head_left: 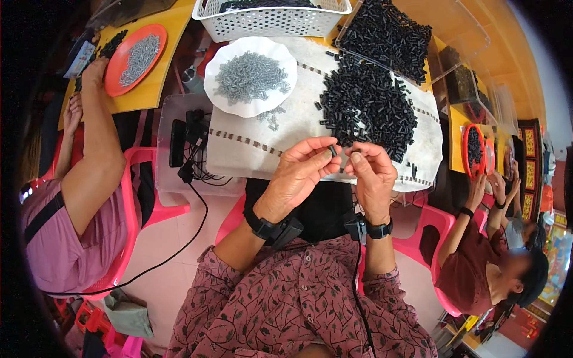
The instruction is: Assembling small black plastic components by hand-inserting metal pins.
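Observation:
Above the near edge of a white cloth (236, 160), both of my hands are raised close together, fingertips almost meeting. My left hand (292, 176) pinches a small black plastic tube (333, 151) between thumb and fingers. The thumb and fingers of my right hand (374, 174) are pressed together beside it; whatever they hold is too small to make out. Just beyond my hands spreads a heap of small black tubes (365, 104). A white scalloped plate (213, 64) to its left carries a mound of small clear or silvery pieces (252, 79), with some spilled beside it.
A white perforated basket (268, 25) and a clear bin of black tubes (388, 36) stand at the back. Left, a clear tub (170, 128) holds cables. People work at both sides, near a left red plate (113, 80) and a right red tray (466, 152).

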Demonstrator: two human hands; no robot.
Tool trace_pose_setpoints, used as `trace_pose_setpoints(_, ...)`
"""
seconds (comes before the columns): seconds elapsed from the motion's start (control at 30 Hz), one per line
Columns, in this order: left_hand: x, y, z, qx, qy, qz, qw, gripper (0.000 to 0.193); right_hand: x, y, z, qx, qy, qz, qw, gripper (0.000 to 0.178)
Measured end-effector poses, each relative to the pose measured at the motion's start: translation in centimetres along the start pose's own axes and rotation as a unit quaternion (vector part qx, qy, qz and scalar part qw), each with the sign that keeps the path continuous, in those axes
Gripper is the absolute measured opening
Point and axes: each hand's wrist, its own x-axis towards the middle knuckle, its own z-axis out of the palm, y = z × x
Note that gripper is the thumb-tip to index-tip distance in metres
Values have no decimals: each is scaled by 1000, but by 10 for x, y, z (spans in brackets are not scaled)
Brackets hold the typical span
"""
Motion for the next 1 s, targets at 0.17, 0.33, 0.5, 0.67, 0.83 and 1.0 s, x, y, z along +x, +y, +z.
trace_pose_setpoints(0.17,2,-3,-5,5,-33,10,999,26,-6,0,1,-48,-2,6,999,20)
trace_pose_setpoints(0.33,1,-2,-2,10,-40,11,999,25,-10,2,-1,-39,-10,6,999,21)
trace_pose_setpoints(0.5,1,-2,-2,1,-29,4,1000,25,-11,3,-1,-44,-21,-3,999,19)
trace_pose_setpoints(0.67,2,-4,-6,-9,-31,0,999,24,-13,1,0,-57,-25,-7,998,21)
trace_pose_setpoints(0.83,2,-5,-5,-20,-30,-6,999,26,-13,-5,5,-65,-35,-10,997,22)
trace_pose_setpoints(1.0,2,-5,-8,-14,-33,0,999,27,-15,-5,7,-62,-28,6,998,22)
